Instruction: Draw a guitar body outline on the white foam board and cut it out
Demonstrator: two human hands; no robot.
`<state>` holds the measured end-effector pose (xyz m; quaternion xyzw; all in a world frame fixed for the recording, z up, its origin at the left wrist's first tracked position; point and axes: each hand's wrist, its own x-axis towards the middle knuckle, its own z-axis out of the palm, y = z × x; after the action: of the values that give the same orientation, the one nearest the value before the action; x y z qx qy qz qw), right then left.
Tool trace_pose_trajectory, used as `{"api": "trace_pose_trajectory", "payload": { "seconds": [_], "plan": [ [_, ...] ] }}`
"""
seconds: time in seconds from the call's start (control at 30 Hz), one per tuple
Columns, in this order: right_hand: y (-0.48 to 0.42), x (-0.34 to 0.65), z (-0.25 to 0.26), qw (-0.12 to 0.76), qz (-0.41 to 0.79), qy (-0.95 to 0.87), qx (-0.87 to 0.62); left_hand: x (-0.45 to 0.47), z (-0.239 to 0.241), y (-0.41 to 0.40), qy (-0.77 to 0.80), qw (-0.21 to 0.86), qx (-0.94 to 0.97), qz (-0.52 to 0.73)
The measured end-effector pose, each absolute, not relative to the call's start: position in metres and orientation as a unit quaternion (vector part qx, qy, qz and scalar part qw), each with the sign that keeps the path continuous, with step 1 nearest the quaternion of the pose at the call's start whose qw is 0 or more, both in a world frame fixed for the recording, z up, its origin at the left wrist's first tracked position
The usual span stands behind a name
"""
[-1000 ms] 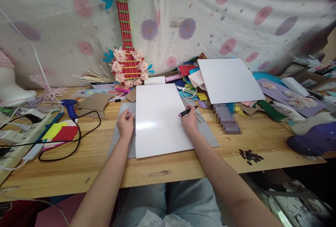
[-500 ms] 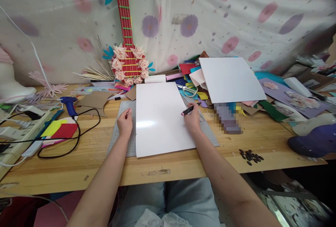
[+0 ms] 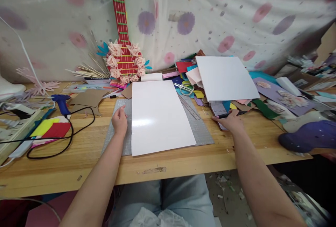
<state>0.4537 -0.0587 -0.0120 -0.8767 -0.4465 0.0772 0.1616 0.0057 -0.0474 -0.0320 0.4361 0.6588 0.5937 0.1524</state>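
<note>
A white sheet point(image 3: 159, 115) lies on a grey cutting mat point(image 3: 202, 130) at the middle of the wooden table. My left hand point(image 3: 119, 119) rests on the mat at the sheet's left edge, fingers loosely curled, holding nothing I can see. My right hand point(image 3: 231, 120) is off to the right of the mat, closed on a black marker point(image 3: 232, 114), and lies over a phone point(image 3: 218, 109) beside a pile of coloured paper. A metal ruler point(image 3: 189, 107) lies on the mat along the sheet's right side.
A second white sheet point(image 3: 227, 78) rests on the paper pile with scissors point(image 3: 185, 88) nearby. A blue glue gun point(image 3: 60, 102) and black cable point(image 3: 78, 129) lie at left, a paper guitar point(image 3: 123, 59) behind. A purple object point(image 3: 308, 136) sits far right.
My right hand has moved with the marker from the sheet's right edge out to the right, onto the phone. The left hand has stayed at the sheet's left edge. The view shifted slightly.
</note>
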Motion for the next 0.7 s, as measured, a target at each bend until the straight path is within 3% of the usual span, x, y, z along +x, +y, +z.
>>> {"api": "trace_pose_trajectory", "payload": {
  "seconds": [0.7],
  "plan": [
    [-0.071, 0.399, -0.008, 0.107, 0.039, -0.563, -0.818, 0.003, -0.036, -0.044, 0.645, 0.171, 0.432, 0.607]
  ]
}}
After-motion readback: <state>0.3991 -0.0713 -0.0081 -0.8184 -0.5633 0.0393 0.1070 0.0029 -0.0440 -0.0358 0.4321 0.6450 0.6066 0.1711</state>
